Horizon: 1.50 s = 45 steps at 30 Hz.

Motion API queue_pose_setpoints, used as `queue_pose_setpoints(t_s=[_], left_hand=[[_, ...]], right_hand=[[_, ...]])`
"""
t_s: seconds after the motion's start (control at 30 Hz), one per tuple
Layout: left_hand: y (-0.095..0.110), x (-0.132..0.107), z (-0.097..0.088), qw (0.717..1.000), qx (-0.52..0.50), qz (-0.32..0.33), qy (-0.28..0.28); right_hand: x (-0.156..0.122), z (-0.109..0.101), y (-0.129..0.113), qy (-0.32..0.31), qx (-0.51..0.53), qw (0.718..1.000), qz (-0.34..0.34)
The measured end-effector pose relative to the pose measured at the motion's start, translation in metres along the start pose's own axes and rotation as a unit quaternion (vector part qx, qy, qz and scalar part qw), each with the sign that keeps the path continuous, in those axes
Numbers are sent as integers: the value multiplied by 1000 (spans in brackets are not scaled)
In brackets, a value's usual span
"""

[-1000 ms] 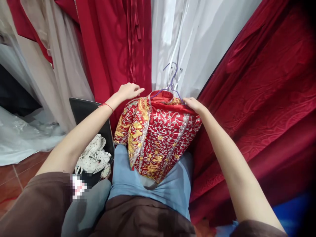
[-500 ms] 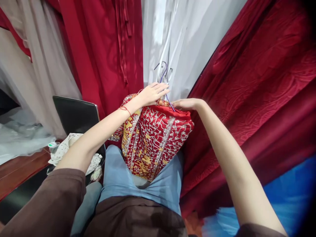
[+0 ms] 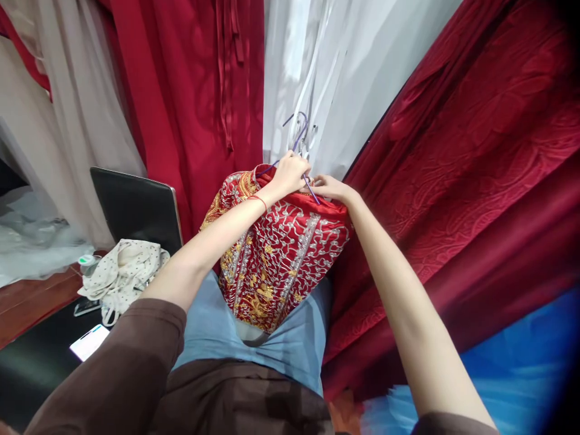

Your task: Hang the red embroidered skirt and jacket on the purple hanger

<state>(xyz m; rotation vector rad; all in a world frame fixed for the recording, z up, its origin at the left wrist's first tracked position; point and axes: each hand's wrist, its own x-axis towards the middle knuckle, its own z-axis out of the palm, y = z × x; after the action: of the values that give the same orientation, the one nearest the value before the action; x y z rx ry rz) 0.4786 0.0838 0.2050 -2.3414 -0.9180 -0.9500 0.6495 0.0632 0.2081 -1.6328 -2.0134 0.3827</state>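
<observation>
Head view, hands (image 3: 292,175) at jacket (image 3: 281,260) edge; cloth (image 3: 453,169) (close)

The left hand (image 3: 292,172) and right hand (image 3: 333,188) come close together at the top edge of a red embroidered jacket (image 3: 290,241), beside a purple hanger (image 3: 304,125). Dotted white fabric (image 3: 124,272) lies near a black panel (image 3: 136,208).

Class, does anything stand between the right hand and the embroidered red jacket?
Nothing visible does: the right hand is at the top edge of the embroidered red jacket, with one arm of the purple hanger slanting close beside it.
</observation>
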Motion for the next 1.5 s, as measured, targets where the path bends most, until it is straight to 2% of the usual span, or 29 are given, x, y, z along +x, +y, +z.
queue_pose_setpoints(t_s=[0.13, 0.3, 0.43, 0.53, 0.7, 0.87, 0.97, 1.07, 1.2, 1.3, 1.4, 1.5], left_hand=[[-3, -1, 1, 1000, 1, -17, 8], [-2, -3, -1, 1000, -8, -24, -1], [2, -5, -3, 999, -9, -32, -8], [3, -6, -2, 999, -9, -31, -6], [3, -4, -1, 999, -4, -38, -6], [10, 1, -3, 998, 11, -57, -29], [9, 3, -1, 998, 11, -53, -26], [3, 4, 6, 999, 0, -31, -10], [-1, 2, 17, 1000, 6, -6, -6], [0, -3, 22, 1000, 17, 4, -13], [2, -8, 23, 1000, 11, -4, -12], [4, -11, 24, 1000, -12, -29, -1]], right_hand=[[9, 16, -9, 30, -72, 997, -9], [6, 25, -20, 124, -210, 970, 22], [1, 28, -27, 178, -266, 943, 88], [0, 30, -30, 190, -269, 936, 122], [-2, 29, -28, 143, -287, 944, 75], [-2, 25, -22, 171, -341, 924, 16], [-1, 28, -22, 177, -320, 931, -2], [1, 31, -18, 180, -249, 952, 13], [5, 32, 2, 102, -50, 993, 31], [9, 33, 13, 52, 52, 997, 28], [12, 40, 13, 54, 54, 997, 7], [9, 48, 6, 94, 3, 995, 17]])
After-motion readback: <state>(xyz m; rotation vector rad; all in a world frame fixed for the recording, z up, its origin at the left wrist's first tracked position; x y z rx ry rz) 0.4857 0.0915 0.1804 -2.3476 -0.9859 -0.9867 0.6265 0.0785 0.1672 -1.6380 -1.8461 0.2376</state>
